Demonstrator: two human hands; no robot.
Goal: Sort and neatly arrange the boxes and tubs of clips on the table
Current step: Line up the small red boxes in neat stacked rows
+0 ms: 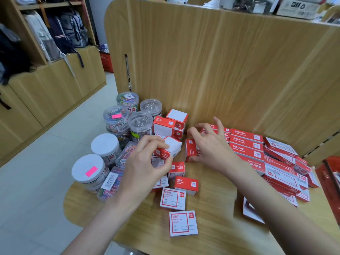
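My left hand (147,161) grips a small red-and-white clip box (170,149), lifted and tilted above the table. My right hand (211,146) hovers with fingers spread over another small red box (190,150) standing on end; its thumb touches the box's lower edge. Several small red-and-white paper-clip boxes (173,198) lie loose in front of my hands. Two more small boxes (171,124) are stacked near the partition. Clear round tubs of clips (140,122) cluster at the left, two of them with white lids (89,169). Long red staple boxes (246,142) are stacked on the right.
A tall wooden partition (220,70) walls the table's far side and right. The round table edge (73,208) drops to a tiled floor on the left. Flat clear cases of coloured clips (110,188) lie beside the tubs. A red basket (331,173) sits at the far right.
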